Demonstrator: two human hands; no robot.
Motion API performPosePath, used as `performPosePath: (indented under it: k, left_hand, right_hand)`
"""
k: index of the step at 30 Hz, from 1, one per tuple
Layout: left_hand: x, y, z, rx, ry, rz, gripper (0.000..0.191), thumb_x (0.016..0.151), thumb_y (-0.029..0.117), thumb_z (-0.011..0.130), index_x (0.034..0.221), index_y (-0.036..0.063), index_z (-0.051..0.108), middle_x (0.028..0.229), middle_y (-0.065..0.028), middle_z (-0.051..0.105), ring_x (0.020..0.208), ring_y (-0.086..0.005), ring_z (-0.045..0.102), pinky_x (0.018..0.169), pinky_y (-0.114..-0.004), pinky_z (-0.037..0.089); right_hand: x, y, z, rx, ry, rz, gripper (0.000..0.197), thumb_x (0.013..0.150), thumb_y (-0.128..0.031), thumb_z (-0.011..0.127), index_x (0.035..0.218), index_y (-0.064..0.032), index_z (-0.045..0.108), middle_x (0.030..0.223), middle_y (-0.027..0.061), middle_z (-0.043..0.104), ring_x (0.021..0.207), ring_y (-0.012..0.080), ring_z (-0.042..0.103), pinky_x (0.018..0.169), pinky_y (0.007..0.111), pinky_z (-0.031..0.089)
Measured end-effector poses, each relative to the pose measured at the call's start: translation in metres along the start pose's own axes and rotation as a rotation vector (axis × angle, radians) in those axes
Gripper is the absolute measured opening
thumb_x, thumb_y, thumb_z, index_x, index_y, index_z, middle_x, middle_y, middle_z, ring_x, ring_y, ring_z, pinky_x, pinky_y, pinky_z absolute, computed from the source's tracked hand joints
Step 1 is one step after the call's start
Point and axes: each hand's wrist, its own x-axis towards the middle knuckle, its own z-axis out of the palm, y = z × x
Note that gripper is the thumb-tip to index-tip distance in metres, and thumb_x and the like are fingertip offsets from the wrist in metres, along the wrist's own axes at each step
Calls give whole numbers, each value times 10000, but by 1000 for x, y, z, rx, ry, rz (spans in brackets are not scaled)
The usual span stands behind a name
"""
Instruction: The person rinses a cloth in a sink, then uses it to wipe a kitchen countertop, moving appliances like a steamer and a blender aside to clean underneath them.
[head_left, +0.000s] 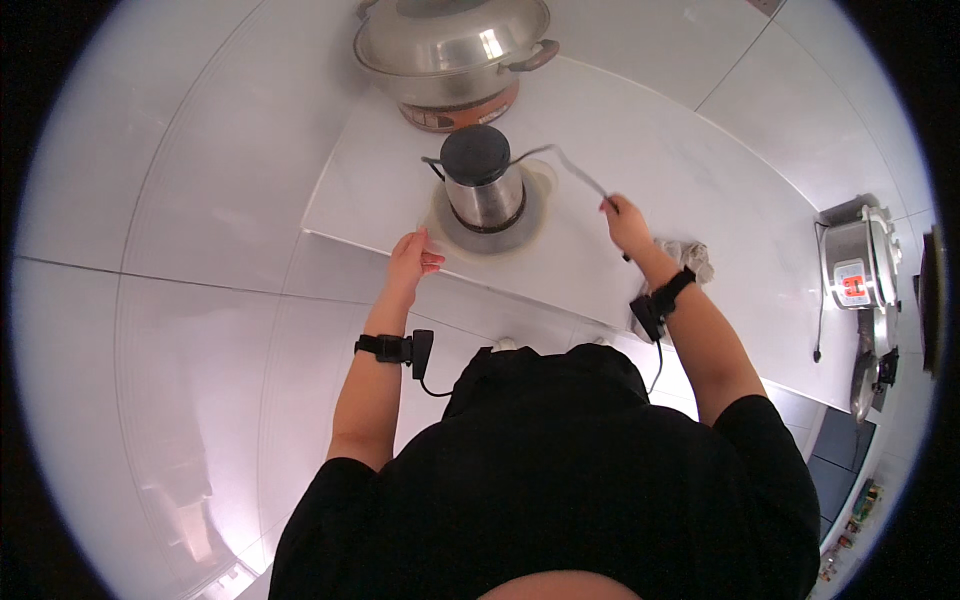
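A small electric appliance (485, 196) with a brushed steel body and a black top stands upright on a round translucent base (487, 240). Its dark power cord (574, 166) rises off to the right, and my right hand (628, 226) grips it. A short dark end shows just under that hand; whether it is the plug, I cannot tell. A black loop sticks out at the appliance's left side. My left hand (411, 261) holds nothing, fingers apart, over the counter's front edge, close to the base's left rim. Both wrists wear black strapped devices.
Behind the appliance, a lidded steel wok (454, 49) rests on an orange-brown stand (461, 112). A crumpled cloth (688, 259) lies beside my right wrist on the white counter (750, 300). Farther right are a rice cooker (855, 262), its loose cord (819, 322) and pans (866, 375).
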Motion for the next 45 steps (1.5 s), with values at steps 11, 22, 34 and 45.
performPosePath:
  k: [11,22,34,45]
  left_hand:
    - [6,-3,4,-64,7,94,472,917,371,558,1213,10,490,1193,-90,532,943,-198,573,740,-330,543]
    - [35,-30,-8,86,5,236,469,954,349,505,1328,84,404,1363,-84,429,1243,-222,413,929,-404,415]
    - [-40,55,181,177,-144,286,419,965,336,450,1267,46,465,1246,-112,518,1118,-232,523,906,-375,449]
    - [-14,27,259,51,-92,56,255,960,292,498,1082,74,546,1044,-25,595,953,-132,550,804,-311,453]
  right_hand:
    - [69,-85,41,-219,-117,3,447,810,-446,588,935,-28,685,877,198,671,840,332,648,755,425,504]
    - [58,-62,26,151,-244,64,431,838,-385,568,1003,5,648,992,216,643,935,357,606,806,431,487]
    - [60,43,-86,99,-90,-161,408,868,-354,530,948,31,641,939,237,631,874,383,600,774,451,486]
    - [36,81,-183,210,-232,69,469,842,-402,562,979,46,588,927,203,639,778,333,631,722,412,502]
